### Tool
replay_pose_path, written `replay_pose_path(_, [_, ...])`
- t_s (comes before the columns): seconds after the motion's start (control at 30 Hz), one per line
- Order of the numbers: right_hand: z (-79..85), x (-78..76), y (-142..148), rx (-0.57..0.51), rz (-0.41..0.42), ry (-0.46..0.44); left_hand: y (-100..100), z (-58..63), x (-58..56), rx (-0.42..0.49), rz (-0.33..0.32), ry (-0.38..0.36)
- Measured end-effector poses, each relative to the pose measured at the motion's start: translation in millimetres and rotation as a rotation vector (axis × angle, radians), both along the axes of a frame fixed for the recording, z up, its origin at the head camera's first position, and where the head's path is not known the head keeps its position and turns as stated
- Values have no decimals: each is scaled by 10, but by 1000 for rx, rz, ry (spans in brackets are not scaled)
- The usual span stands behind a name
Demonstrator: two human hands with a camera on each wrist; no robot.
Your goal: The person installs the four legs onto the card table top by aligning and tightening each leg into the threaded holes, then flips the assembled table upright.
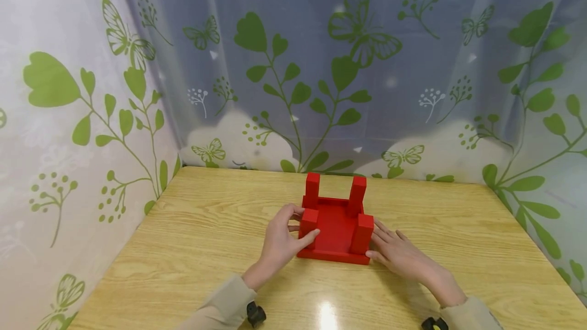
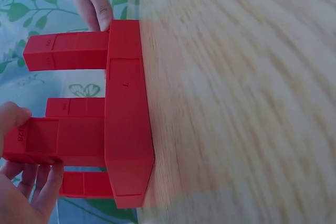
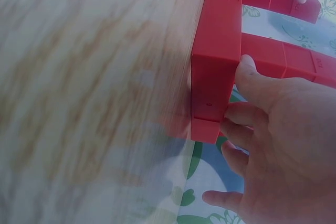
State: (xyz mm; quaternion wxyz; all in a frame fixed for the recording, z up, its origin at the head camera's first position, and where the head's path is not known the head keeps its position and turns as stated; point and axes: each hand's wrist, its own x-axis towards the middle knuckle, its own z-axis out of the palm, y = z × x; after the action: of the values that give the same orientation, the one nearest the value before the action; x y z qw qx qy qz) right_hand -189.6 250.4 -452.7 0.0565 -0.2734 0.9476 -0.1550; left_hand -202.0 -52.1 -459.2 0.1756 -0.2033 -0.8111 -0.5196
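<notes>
A red piece like a small upturned table stands on the wooden tabletop, with a flat rimmed base [image 1: 336, 230] and a square leg rising at each corner. My left hand [image 1: 281, 236] grips the near left leg [image 1: 310, 216], thumb on one side and fingers on the other; the left wrist view shows this leg [image 2: 79, 140] with joint lines and small printed numbers. Beside the near right leg [image 1: 364, 232], my right hand [image 1: 401, 254] lies with fingers spread against the base's side. In the right wrist view, its thumb [image 3: 249, 69] touches the base's upper edge.
The wooden table [image 1: 206, 258] runs back to a hanging curtain [image 1: 293, 75] printed with green leaves and butterflies. Similar cloth walls stand at left and right. Dark wrist devices show by each sleeve, one of them [image 1: 255, 314] on the left.
</notes>
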Motion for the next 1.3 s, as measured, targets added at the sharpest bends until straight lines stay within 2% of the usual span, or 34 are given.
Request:
replay_pose_path(0.23, [-4, 13, 11, 4, -13, -10, 3, 10, 1, 6, -16, -8])
replay_pose_path(0.47, [18, -23, 28, -30, 4, -15, -125, 56, -67, 80, -127, -155])
replay_pose_path(0.63, [69, -103, 87, -150, -33, 60, -228, 165, -193, 162, -184, -231])
replay_pose_path(0.7, [87, -141, 101, -229, -70, 93, -255, 203, -253, 205, -199, -263])
replay_pose_path(0.8, [101, -209, 90, -381, -125, 82, -287, 258, -326, 283, -212, -309])
replay_pose_path(0.87, [104, -255, 74, -520, -171, 14, -297, 281, -377, 335, -204, -338])
replay_pose_path(0.93, [106, -303, 58, -669, -223, -92, -300, 285, -429, 378, -188, -368])
replay_pose_path(1.07, [91, -400, 45, -884, -320, -284, -293, 245, -508, 433, -144, -456])
replay_pose_path(1.2, [-4, -512, 40, -962, -376, -432, -296, 120, -532, 454, -118, -567])
replay_pose_path(1.3, [-81, -553, 31, -975, -403, -508, -293, 8, -532, 440, -117, -640])
